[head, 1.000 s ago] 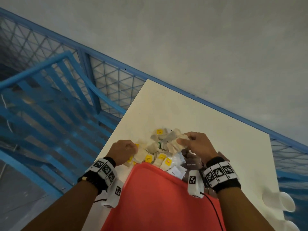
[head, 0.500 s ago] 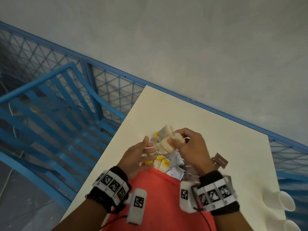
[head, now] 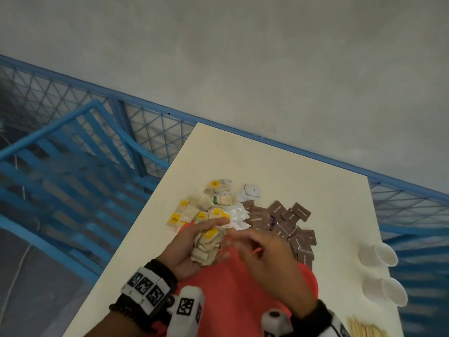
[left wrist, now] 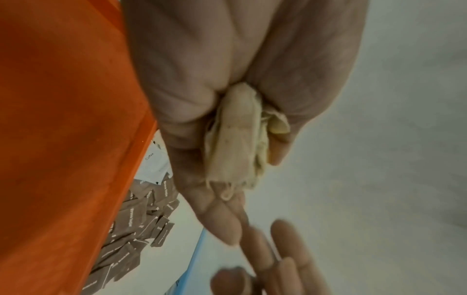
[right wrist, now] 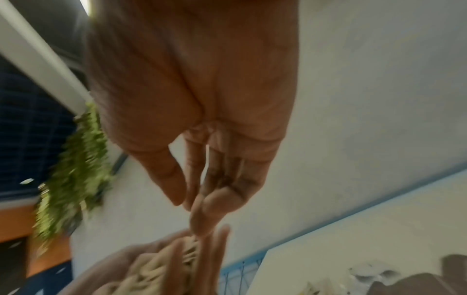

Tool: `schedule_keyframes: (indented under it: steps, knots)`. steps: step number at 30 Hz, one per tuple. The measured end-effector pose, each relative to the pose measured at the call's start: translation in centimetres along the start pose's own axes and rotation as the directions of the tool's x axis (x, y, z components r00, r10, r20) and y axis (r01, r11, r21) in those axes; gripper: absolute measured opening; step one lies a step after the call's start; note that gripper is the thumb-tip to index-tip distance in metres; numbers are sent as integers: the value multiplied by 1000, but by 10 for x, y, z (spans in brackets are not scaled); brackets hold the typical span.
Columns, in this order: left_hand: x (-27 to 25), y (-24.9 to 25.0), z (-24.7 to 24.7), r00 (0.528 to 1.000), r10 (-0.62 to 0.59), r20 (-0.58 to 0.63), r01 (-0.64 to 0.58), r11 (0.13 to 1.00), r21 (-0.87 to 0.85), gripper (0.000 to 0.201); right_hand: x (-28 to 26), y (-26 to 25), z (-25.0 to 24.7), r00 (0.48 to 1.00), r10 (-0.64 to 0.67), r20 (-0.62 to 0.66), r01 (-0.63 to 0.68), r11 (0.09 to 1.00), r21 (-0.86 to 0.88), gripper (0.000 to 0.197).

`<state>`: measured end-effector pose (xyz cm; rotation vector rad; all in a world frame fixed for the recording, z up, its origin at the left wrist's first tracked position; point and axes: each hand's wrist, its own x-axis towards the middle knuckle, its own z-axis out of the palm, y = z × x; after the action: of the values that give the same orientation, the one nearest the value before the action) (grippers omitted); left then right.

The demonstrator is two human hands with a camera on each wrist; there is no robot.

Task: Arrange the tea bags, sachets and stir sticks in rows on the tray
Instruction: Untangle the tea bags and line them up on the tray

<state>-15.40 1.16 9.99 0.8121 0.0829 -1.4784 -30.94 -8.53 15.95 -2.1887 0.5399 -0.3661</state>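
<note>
My left hand (head: 194, 246) grips a bunch of beige tea bags (head: 208, 246) above the far edge of the red tray (head: 223, 288); the left wrist view shows the tea bags (left wrist: 237, 139) squeezed in my palm. My right hand (head: 257, 249) hovers beside it with fingers straight and close together, holding nothing; its fingertips (right wrist: 199, 217) almost reach the bunch. More tea bags with yellow tags (head: 194, 210) lie on the table beyond the tray. White sachets (head: 239, 214) and brown sugar sachets (head: 286, 222) lie to their right. Stir sticks (head: 362, 330) show at the lower right.
The cream table (head: 267, 166) ends at a blue mesh railing (head: 145, 132) on the left and far sides. Two white paper cups (head: 381, 254) lie on their sides at the table's right edge.
The tea bags passed into my left hand, which now holds the bunch over the tray's edge. My right hand let go and drew back to the right, uncovering the brown sachets.
</note>
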Motion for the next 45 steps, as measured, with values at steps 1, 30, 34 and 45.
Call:
schedule_keyframes:
  steps: [1, 30, 34, 45]
  knots:
    - [-4, -3, 3, 1000, -11, 17, 10, 1000, 18, 51, -5, 3, -7, 995, 45, -87, -44, 999, 21, 25]
    - [-36, -48, 23, 983, 182, 9, -167, 876, 454, 41, -45, -5, -48, 960, 245, -137, -190, 926, 328, 10]
    - [-49, -36, 26, 918, 380, 113, -362, 688, 629, 26, -41, -5, -38, 971, 201, -127, -178, 970, 167, 13]
    - [-83, -13, 13, 863, 485, 143, -453, 615, 645, 21, -28, -24, 8, 990, 131, -45, -119, 971, 209, 16]
